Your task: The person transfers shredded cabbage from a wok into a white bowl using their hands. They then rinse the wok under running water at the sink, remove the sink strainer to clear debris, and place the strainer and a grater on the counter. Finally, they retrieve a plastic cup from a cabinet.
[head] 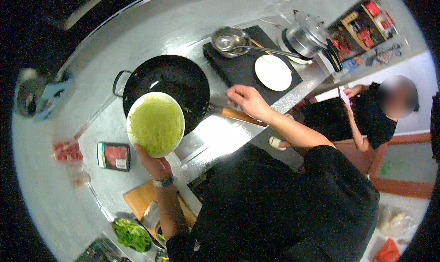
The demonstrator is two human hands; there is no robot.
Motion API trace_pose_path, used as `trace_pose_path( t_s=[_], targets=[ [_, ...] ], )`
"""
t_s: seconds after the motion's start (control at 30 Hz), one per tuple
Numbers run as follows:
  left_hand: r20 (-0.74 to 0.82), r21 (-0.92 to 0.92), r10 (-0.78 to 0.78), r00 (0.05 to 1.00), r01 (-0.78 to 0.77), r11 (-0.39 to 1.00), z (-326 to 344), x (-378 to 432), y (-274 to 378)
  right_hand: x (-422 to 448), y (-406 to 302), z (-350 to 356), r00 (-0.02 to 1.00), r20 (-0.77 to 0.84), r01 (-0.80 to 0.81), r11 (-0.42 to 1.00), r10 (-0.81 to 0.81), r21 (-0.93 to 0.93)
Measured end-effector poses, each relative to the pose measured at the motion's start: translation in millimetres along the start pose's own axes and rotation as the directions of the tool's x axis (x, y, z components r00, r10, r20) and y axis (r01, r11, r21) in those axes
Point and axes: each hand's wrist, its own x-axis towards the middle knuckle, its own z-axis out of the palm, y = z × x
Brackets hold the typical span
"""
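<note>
My left hand [154,164] supports a white bowl [130,138] from its near side. Pale green shredded vegetable [157,123] fills the bowl, which is over the near left rim of a black wok [172,73]. The part of the wok beneath the bowl is hidden. The visible interior looks dark, with a few bright glints. My right hand [248,101] hovers beside the wok's wooden handle [242,117], fingers loosely bent around nothing I can see.
A black slab [237,69] carries a steel bowl with a ladle [225,44] and a white plate [273,73]. Beyond stands a pressure cooker [304,38]. Packaged meat [115,155], a cutting board [137,196] and chopped greens [130,234] lie left. Another person [371,114] stands at right.
</note>
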Motion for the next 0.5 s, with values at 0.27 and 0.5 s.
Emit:
trace_pose_path(
  t_s=[0.27, 0.5],
  targets=[
    [0.126, 0.043, -0.202, 0.971, 0.198, 0.979, 95.1, -42.1, -28.5, -65.5, -12.5, -46.0, 0.969, 0.193, -0.208, 0.928, 0.153, 0.308],
    [0.332, 0.13, -0.285, 0.899, 0.256, 0.958, 184.6, -96.8, -81.6, -89.7, 2.1, -118.0, 0.966, 0.214, -0.223, 0.89, 0.146, 0.397]
  ],
)
